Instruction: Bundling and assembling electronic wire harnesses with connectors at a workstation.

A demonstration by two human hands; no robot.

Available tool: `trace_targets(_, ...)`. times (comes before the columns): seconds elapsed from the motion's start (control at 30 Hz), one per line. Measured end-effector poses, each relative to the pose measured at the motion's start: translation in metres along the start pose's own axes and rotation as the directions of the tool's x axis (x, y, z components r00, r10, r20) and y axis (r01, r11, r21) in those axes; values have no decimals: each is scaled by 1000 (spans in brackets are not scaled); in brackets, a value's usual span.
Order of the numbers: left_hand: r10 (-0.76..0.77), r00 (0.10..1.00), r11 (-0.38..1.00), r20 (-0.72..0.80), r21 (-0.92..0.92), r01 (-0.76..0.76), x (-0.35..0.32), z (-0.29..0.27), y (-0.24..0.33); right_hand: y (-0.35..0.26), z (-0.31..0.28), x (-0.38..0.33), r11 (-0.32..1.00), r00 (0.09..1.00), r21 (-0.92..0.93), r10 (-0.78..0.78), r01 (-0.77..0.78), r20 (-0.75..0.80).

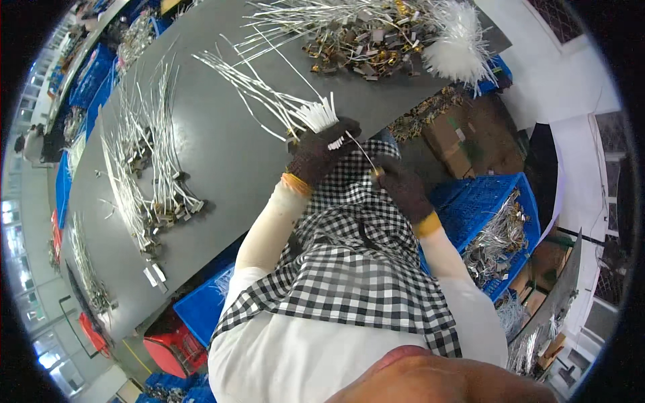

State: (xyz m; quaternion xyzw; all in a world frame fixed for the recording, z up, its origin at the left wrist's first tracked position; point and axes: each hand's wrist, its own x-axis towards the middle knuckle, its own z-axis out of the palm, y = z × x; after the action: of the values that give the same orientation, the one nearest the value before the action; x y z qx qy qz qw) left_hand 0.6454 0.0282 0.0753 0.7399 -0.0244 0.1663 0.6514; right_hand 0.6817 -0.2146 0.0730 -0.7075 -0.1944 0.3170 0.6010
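Note:
My left hand (324,153), in a dark knitted glove with an orange cuff, is closed around a bunch of short white sleeves (317,115) at the table's near edge. Long white wires (259,94) run from that bunch toward the far left over the tabletop. My right hand (403,193), gloved the same way, is closed in a pinch just right of the left one. Between the two hands stretches a single thin wire (361,150), its lower end at my right fingertips. The fingers partly cover what sits at that end.
Bundles of white wires with small metal parts (158,201) lie on the grey table (222,154) to the left. A heap of metal-ended wires (366,50) and a white tube bundle (458,50) are at the far side. A blue crate (531,201) of wires stands right, near a cardboard box (470,134).

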Motion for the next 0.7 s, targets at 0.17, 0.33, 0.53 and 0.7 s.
trace_targets(0.17, -191, 963, 928, -189, -354, 114, -21, -4, 19, -42, 59, 66, 953, 973, 198, -229, 229, -27)
trace_targets(0.33, -448, 885, 789, -127, -521, 325, -24, -34, 27, -48, 87, 90, 971, 974, 76, -223, 226, -44)
trace_targets(0.53, -385, 882, 874, -271, -415, 253, -38, -49, 3, -26, 94, 120, 962, 959, -49, -271, 268, -80)
trace_targets(0.7, -494, 762, 835, -418, -473, 282, -58, -67, -8, -22, 33, 155, 814, 870, -477, -460, 332, -179)
